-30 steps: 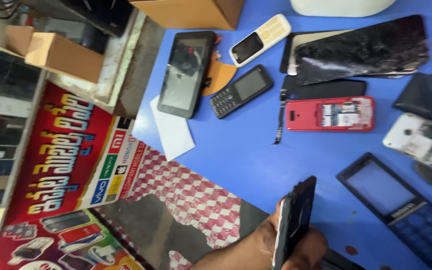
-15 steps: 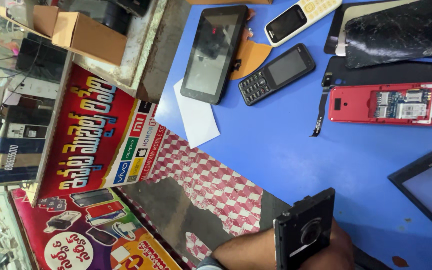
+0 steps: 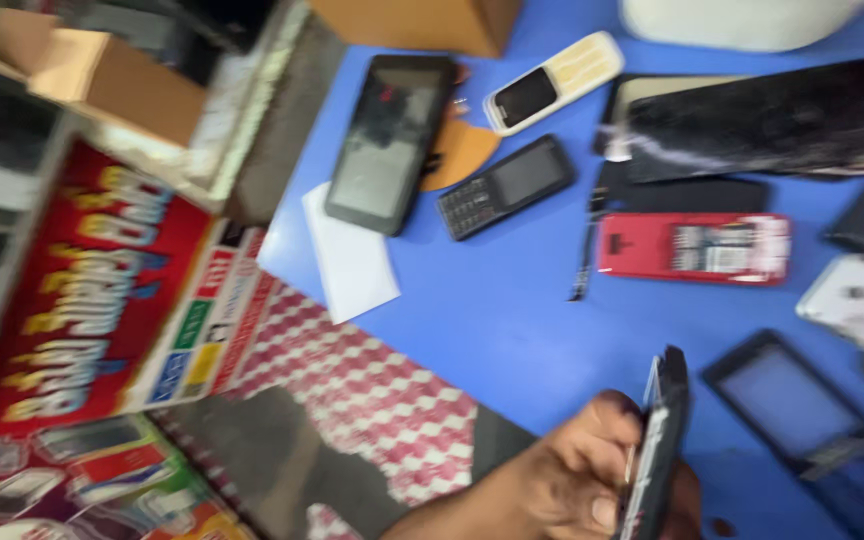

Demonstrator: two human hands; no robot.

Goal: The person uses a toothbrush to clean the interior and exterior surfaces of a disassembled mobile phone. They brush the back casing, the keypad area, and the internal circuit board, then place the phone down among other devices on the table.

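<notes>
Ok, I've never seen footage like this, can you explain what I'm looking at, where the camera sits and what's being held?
There is no machine here, only a person with a camera worn on the head, looking down at a blue table. One hand shows at the bottom edge; which hand it is I cannot tell. It holds a thin dark phone part edge-on. On the table lie a black touchscreen phone, a black keypad phone, a white keypad phone and an opened red phone. The picture is blurred.
</notes>
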